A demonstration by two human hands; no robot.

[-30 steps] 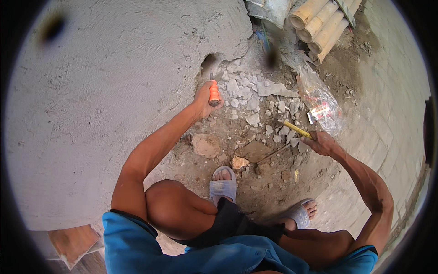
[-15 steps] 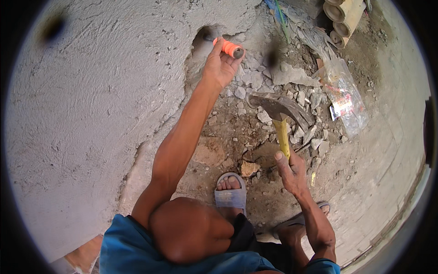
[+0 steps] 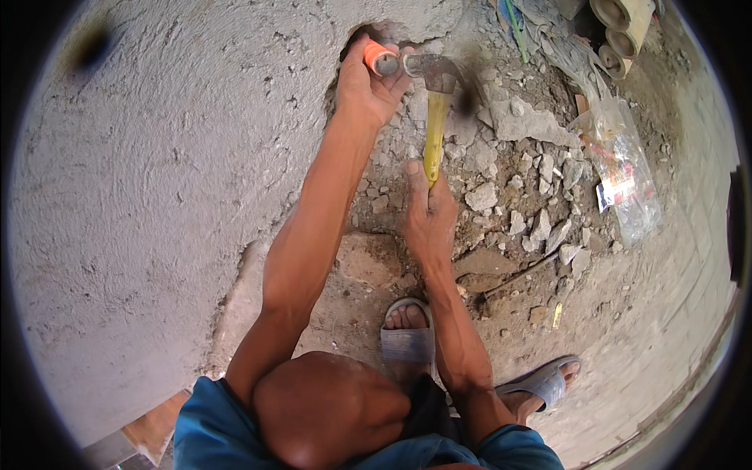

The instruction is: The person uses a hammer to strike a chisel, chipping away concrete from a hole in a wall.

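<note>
My left hand (image 3: pixel 364 90) grips a chisel with an orange grip (image 3: pixel 376 53) at the hole (image 3: pixel 384 31) broken into the foot of the grey wall (image 3: pixel 172 157). The chisel's round metal end faces back toward me, and its far end is hidden in the hole. My right hand (image 3: pixel 431 219) is closed round the yellow handle of a claw hammer (image 3: pixel 435 125). The hammer's striking face is beside the chisel's end, close to the left fingertips; whether they touch I cannot tell.
Broken chunks of mortar (image 3: pixel 540 227) and dirt cover the ground right of the hole. A clear plastic bag (image 3: pixel 630 188) lies on the rubble's right side. Bamboo pieces (image 3: pixel 623 31) stand at the far right. My sandalled feet (image 3: pixel 407 337) rest on the ground below.
My right hand has swung the hammer left and away from me, up to the chisel's end. The chisel and left hand have shifted slightly left and farther away in the picture.
</note>
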